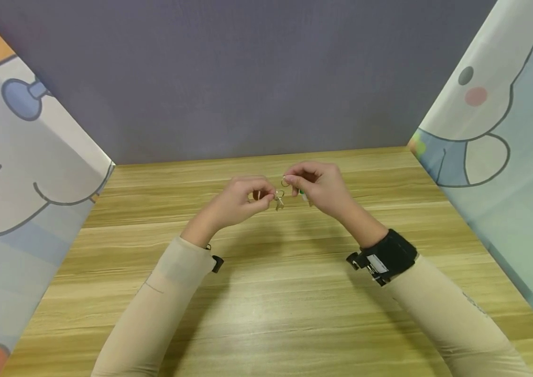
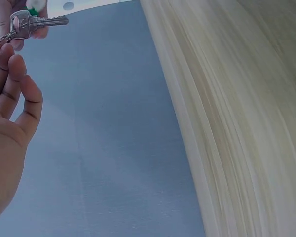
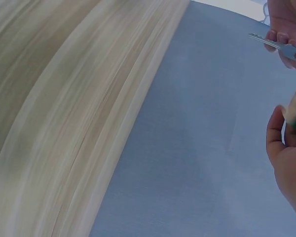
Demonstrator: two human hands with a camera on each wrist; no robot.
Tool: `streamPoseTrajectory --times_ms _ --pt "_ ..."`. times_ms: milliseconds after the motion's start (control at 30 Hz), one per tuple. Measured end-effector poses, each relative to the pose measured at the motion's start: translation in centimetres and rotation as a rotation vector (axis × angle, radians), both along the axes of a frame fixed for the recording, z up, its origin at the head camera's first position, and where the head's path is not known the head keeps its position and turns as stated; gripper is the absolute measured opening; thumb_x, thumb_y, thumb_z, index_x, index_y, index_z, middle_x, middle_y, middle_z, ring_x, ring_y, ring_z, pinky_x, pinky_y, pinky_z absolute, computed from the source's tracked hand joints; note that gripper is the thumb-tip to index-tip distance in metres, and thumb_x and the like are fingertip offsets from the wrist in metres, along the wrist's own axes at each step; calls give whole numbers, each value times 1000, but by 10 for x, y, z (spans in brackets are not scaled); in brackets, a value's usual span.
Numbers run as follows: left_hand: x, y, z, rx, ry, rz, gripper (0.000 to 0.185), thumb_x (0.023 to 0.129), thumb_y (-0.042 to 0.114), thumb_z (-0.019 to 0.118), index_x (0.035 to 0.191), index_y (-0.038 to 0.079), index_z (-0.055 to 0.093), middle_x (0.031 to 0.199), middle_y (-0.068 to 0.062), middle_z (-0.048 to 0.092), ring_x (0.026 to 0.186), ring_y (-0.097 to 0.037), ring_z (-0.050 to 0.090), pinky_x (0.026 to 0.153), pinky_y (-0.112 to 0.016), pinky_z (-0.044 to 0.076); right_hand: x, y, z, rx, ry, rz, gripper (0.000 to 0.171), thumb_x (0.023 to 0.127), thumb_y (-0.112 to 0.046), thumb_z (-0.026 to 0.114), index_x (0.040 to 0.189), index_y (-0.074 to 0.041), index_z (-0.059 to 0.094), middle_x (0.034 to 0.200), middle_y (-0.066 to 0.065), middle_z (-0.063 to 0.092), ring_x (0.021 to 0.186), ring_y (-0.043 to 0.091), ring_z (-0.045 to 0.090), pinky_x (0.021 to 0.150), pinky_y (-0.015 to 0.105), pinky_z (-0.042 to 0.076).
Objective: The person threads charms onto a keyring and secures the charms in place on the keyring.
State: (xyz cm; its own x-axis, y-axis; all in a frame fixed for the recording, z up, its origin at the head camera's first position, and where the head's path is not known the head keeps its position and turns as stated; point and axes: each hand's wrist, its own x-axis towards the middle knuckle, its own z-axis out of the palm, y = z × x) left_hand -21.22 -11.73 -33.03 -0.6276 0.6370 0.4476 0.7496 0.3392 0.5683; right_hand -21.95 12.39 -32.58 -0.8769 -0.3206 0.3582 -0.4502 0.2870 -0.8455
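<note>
Before me: wooden table (image 1: 266,293), pale grain running crosswise. Behind it, grey-purple back wall (image 1: 247,78). To my left and right, cartoon-printed side panels (image 1: 16,173), (image 1: 497,131).

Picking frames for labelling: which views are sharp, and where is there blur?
Head view: evenly lit, sharp, soft arm shadows on the table. Left wrist view: key crisp, wood streaked. Right wrist view: wood smeared, the green-and-white thing by the right hand out of focus.

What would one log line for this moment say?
left hand: pinches silver key | right hand: holds key ring, green tag | both raised over wooden table
</note>
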Motion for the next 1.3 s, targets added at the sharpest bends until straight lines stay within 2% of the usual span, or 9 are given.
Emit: streamPoseTrajectory --times_ms 133,367,500,600,733,800,1000,1167,1300 --pt "0 2 2 5 -4 -17 11 101 1 64 96 8 72 89 -2 67 79 -12 56 71 -26 47 2 2 -1 36 -10 5 12 103 -19 72 104 -8 78 81 11 69 64 26 61 51 26 41" --pt "2 1 6 5 -21 -26 10 101 1 65 97 7 72 90 -3 69 81 -13 55 72 -33 49 3 3 -3 -8 30 64 10 105 -14 69 103 -4 74 87 10 66 71 33 64 58 27 48" --pt "3 1 6 9 -29 -31 10 102 1 65 97 7 72 91 -4 70 81 -13 56 73 -37 50 3 2 -5 -34 50 92 8 104 -8 69 103 -2 73 86 5 66 69 22 60 60 25 48" --pt "3 2 5 8 -43 -36 10 102 2 65 98 7 73 91 -3 69 82 -13 56 74 -33 50 3 2 -6 -48 47 99 7 103 -6 69 102 -1 73 86 -2 65 67 14 52 60 24 44" --pt "3 4 3 9 -62 -44 10 102 3 65 98 7 73 91 -2 69 82 -13 57 75 -27 49 3 3 -7 -82 25 95 7 102 -4 70 103 0 74 88 -8 66 67 12 45 62 25 39" --pt "3 4 2 9 -66 -45 10 102 4 65 98 8 73 92 -2 69 82 -13 57 75 -29 50 3 4 -6 -92 13 95 9 103 -4 69 107 2 74 90 -10 67 70 12 47 64 25 41" --pt "3 5 1 1 -66 -44 10 103 5 65 98 8 74 92 -2 70 83 -13 58 74 -48 54 1 6 -7 -72 9 113 16 105 -6 65 117 2 74 92 5 66 76 13 55 68 24 47" --pt "3 6 1 -23 -80 -37 11 103 5 65 99 9 74 92 -1 70 83 -13 58 74 -43 54 1 6 -6 -23 -42 118 11 106 -9 65 111 -1 71 92 4 62 73 17 56 65 25 48" --pt "2 7 0 -32 -79 -43 11 103 6 64 100 9 74 93 0 70 83 -12 58 74 -35 53 1 7 -6 -7 -81 159 10 107 -9 64 109 0 68 93 4 61 74 24 56 66 26 49"
